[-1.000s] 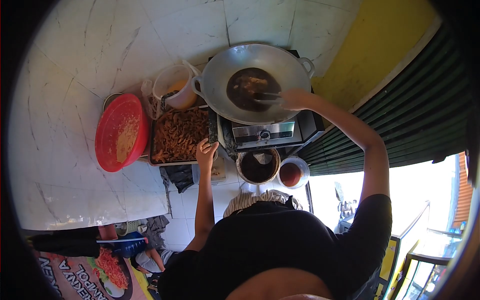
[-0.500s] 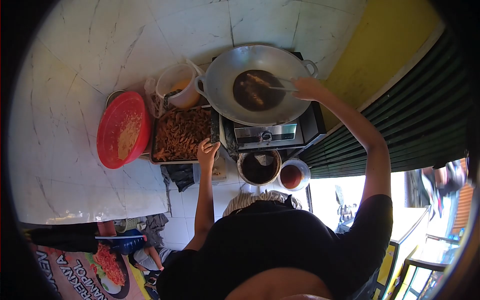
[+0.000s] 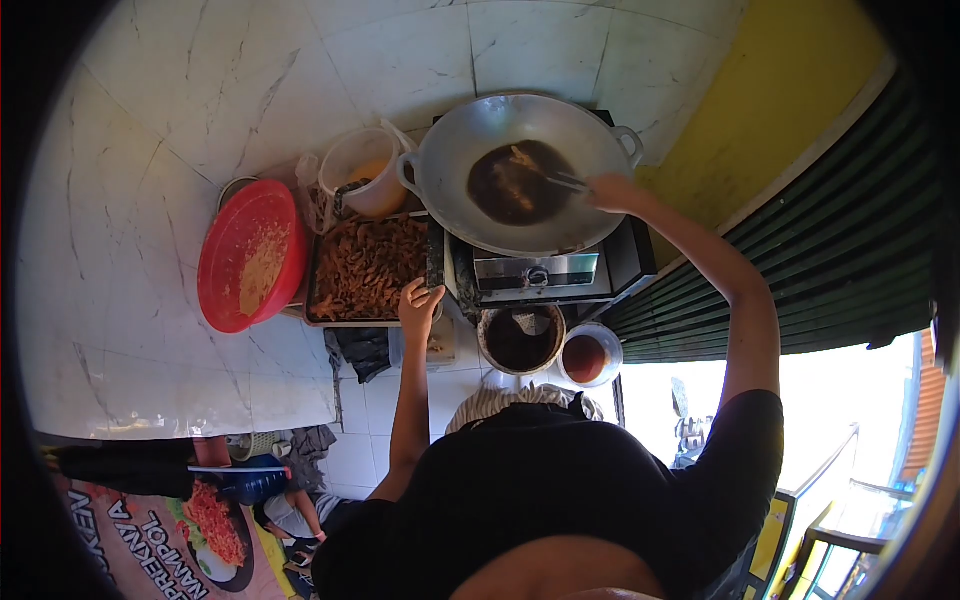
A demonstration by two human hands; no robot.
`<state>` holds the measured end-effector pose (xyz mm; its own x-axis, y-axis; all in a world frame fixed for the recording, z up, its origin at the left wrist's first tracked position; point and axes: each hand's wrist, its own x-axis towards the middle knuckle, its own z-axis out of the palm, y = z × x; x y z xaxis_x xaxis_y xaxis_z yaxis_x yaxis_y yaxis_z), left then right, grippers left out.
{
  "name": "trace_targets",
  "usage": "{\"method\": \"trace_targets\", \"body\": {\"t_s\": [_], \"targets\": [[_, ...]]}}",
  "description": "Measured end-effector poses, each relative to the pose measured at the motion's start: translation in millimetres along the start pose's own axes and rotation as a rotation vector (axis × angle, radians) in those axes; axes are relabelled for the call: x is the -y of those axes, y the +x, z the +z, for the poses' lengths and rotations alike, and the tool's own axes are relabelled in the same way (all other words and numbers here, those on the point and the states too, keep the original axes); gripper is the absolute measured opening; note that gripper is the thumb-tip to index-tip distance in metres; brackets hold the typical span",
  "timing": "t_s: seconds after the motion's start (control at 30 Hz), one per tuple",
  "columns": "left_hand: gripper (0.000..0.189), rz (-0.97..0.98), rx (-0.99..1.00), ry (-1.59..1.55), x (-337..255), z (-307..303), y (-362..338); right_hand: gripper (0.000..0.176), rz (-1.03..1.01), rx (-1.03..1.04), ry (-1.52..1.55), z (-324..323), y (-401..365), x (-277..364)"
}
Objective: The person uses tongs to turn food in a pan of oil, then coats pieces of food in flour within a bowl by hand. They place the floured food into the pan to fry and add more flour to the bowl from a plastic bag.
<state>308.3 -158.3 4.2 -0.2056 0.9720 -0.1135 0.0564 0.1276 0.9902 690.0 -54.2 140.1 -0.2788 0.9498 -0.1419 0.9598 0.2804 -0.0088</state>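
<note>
A large metal wok (image 3: 450, 200) with two loop handles sits on a stove, dark oil (image 3: 490, 200) in its bottom. My right hand (image 3: 612, 194) is closed around metal tongs (image 3: 567, 181), which reach over the oil from the right. Near their tips is a long golden fried piece (image 3: 522, 157); another paler piece (image 3: 515, 190) lies lower in the oil. My left hand (image 3: 418, 300) has its fingers curled at the front right corner of a tray (image 3: 345, 324). Many brown fried pieces (image 3: 365, 265) fill that tray.
A red basin (image 3: 215, 260) with pale crumbs stands left of the tray. Behind is a white bucket (image 3: 345, 160) with yellow liquid. Below the stove (image 3: 540, 270) stand a dark pot (image 3: 520, 335) and a pail (image 3: 585, 358) of reddish liquid. Another person's arm (image 3: 305, 510) shows lower left.
My right hand and the tongs have shifted slightly down, and the tongs' prongs look closer together. The upper fried piece is tilted differently. My left hand stays at the tray's corner.
</note>
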Motion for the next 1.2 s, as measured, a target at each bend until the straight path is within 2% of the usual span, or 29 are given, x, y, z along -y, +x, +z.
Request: {"method": "trace_targets", "body": {"t_s": [0.03, 0.07, 0.13, 0.17, 0.23, 0.27, 0.33, 0.47, 0.57, 0.63, 0.67, 0.73, 0.77, 0.83, 0.97, 1.03, 1.2], "targets": [[0.061, 0.0, 0.002, 0.0, -3, 0, -1, 0.028, -0.012, 0.141, 0.153, -2, 2, -7], [0.06, -0.035, 0.001, -0.01, -7, 1, -3, 0.028, -0.011, 0.141, 0.153, -2, 3, -13], [0.058, -0.069, 0.0, -0.02, -10, 1, -4, 0.031, 0.05, 0.204, 0.678, -12, -1, -16], [0.058, -0.06, 0.004, -0.019, -8, 0, -3, 0.031, 0.05, 0.205, 0.678, -17, -3, -18], [0.058, -0.052, 0.007, -0.017, -5, 0, -2, 0.03, 0.331, 0.364, 0.989, -35, -12, -11], [0.058, -0.047, 0.004, -0.023, -3, 0, -2, 0.03, 0.331, 0.365, 0.99, -33, -13, -12], [0.058, -0.045, 0.0, -0.03, -8, 1, -3, 0.028, 0.432, 0.469, 1.367, -29, -15, -19], [0.058, -0.066, 0.002, -0.011, -10, 1, -4, 0.028, 0.433, 0.516, 1.492, -26, -19, -28], [0.059, -0.038, 0.01, 0.002, -2, -1, -1, 0.029, 0.454, 0.535, 1.411, -30, -22, -31], [0.06, -0.013, 0.019, 0.014, 3, -1, 1, 0.034, 0.49, 0.4, 1.144, -38, -27, -23], [0.06, -0.012, 0.013, 0.019, 5, -1, 2, 0.034, 0.494, 0.399, 1.145, -35, -25, -24], [0.06, -0.013, 0.008, 0.024, 4, -1, 2, 0.037, 0.381, 0.264, 0.75, -30, -21, -23], [0.06, -0.012, 0.012, 0.022, 5, -2, 2, 0.037, 0.384, 0.265, 0.75, -27, -22, -24], [0.061, -0.011, 0.018, 0.018, 5, -2, 2, 0.037, 0.238, 0.251, 0.496, -34, -26, -12], [0.061, -0.003, 0.027, -0.005, 6, -2, 2, 0.035, 0.296, 0.219, 0.273, -46, -44, 24], [0.061, -0.009, 0.029, -0.007, 6, -2, 2, 0.035, 0.118, -0.003, 0.019, -43, -53, 35], [0.06, -0.024, 0.023, -0.012, 6, -2, 2, 0.034, -0.006, -0.034, -0.081, -60, -66, 58]]}}
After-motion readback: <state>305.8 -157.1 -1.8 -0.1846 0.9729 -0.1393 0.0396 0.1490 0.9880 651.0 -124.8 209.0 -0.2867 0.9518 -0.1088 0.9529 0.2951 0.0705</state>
